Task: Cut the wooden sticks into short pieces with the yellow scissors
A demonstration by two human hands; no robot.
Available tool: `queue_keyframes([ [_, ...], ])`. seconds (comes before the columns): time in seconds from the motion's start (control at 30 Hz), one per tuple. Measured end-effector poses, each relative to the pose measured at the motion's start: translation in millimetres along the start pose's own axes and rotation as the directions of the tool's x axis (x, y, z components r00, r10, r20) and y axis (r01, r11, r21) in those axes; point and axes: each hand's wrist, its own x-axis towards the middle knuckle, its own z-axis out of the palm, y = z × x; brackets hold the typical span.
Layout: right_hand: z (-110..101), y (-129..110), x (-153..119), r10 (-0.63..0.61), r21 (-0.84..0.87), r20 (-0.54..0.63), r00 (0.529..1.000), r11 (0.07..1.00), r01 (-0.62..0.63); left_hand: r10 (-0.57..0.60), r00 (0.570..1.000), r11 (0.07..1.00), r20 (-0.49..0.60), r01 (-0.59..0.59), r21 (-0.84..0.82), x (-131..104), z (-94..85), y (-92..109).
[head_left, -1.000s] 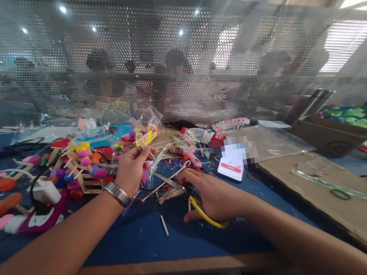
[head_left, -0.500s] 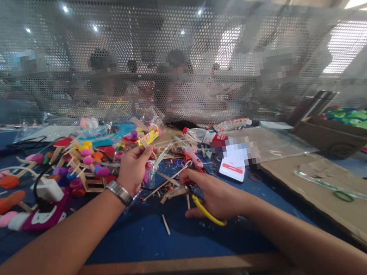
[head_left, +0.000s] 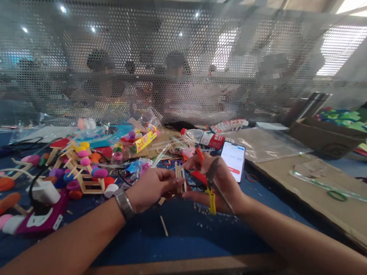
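My left hand [head_left: 153,187], with a metal watch on its wrist, pinches a few short wooden sticks [head_left: 178,176] upright between thumb and fingers. Close on the right, my right hand [head_left: 225,187] is curled around a pair of scissors [head_left: 211,201]. Their handles show red and yellow, and the blades lie back across the palm toward the wrist. The right thumb reaches to the lower end of the sticks; whether it presses on them I cannot tell. A loose stick [head_left: 163,225] lies on the blue table below my hands.
Wooden stick pieces with coloured pompoms [head_left: 85,161] crowd the left, beside a purple power strip [head_left: 47,216] with a white plug. A lit phone [head_left: 234,159] and a bottle [head_left: 204,137] are beyond my right hand. Cardboard [head_left: 299,198] covers the right side. Perforated metal [head_left: 144,69] stands behind.
My left hand has moved right and down with the sticks, close to my right hand. The scissors have swung round in my right hand, their blades now toward the wrist. More of the phone shows.
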Motion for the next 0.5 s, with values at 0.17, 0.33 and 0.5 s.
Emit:
queue_keyframes([
  [0.17, 2.6, 2.2, -1.8, 0.074, -0.002, -0.001, 0.997, 0.997, -0.074, -0.005, 1.0, 1.0, 0.001, 0.005, -0.008, 0.7, -0.8, -0.5],
  [0.33, 3.2, 2.0, -1.1, 0.052, 0.011, 0.0, 0.999, 0.999, -0.052, 0.009, 1.0, 1.0, -0.027, -0.009, -0.006, 0.1, 0.7, 2.0],
  [0.5, 4.5, 4.5, -0.6, 0.025, 0.022, -0.017, 1.0, 0.999, -0.024, 0.005, 0.999, 1.0, -0.034, -0.006, -0.016, 0.0, 2.1, 2.7],
])
